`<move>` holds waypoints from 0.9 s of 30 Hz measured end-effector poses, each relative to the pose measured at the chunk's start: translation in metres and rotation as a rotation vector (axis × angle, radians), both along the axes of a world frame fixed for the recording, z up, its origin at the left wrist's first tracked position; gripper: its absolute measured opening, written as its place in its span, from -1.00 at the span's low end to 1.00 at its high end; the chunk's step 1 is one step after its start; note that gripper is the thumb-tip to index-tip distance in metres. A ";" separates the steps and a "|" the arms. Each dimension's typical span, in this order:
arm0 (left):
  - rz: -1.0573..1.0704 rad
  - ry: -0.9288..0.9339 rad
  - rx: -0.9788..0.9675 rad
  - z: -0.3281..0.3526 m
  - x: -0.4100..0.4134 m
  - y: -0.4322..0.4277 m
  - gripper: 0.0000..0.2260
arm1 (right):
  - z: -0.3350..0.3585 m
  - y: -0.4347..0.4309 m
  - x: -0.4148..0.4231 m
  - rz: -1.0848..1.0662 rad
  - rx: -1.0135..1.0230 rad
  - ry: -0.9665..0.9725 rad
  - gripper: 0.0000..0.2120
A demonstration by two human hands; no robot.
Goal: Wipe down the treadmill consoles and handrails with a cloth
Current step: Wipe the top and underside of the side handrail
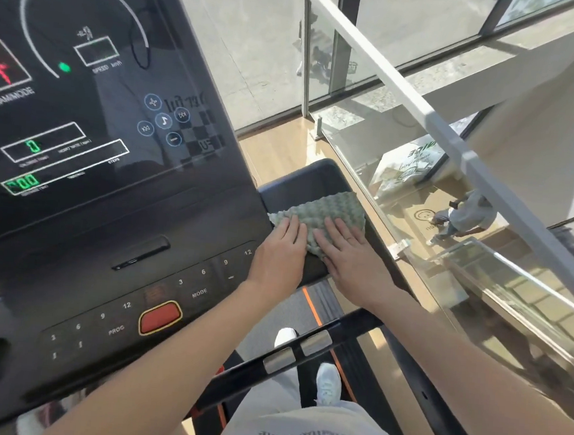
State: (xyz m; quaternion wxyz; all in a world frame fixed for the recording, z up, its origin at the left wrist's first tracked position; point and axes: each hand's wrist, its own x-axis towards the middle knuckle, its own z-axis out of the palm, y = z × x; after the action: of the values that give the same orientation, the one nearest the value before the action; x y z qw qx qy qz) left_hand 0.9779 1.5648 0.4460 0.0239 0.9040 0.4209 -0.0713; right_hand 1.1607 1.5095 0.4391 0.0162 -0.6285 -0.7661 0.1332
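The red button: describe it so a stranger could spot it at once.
Start at the treadmill console with its dark screen. Drop to the keypad row below it. The red button sits between PROG and MODE: the only large, coloured key there, rimmed in yellow.

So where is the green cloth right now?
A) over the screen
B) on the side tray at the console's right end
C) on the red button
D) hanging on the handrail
B: both hands, left hand and right hand, press the cloth flat on the black side tray.
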 end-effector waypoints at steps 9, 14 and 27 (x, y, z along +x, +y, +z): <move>0.023 -0.169 0.043 0.010 -0.001 -0.058 -0.47 | -0.002 -0.056 0.001 -0.104 0.008 -0.004 -0.43; 0.047 -0.201 -0.007 -0.002 0.012 -0.035 -0.46 | 0.003 -0.039 0.004 -0.227 0.006 0.049 -0.36; -0.084 -0.140 -0.202 0.008 0.081 0.086 -0.40 | 0.018 0.030 0.048 -0.644 -0.264 0.518 -0.39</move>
State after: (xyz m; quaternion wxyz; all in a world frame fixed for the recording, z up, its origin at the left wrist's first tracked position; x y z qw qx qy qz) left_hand 1.0584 1.6512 0.4545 0.1411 0.9166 0.3706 -0.0511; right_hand 1.2091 1.5391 0.4567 0.1682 -0.7781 -0.4779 0.3713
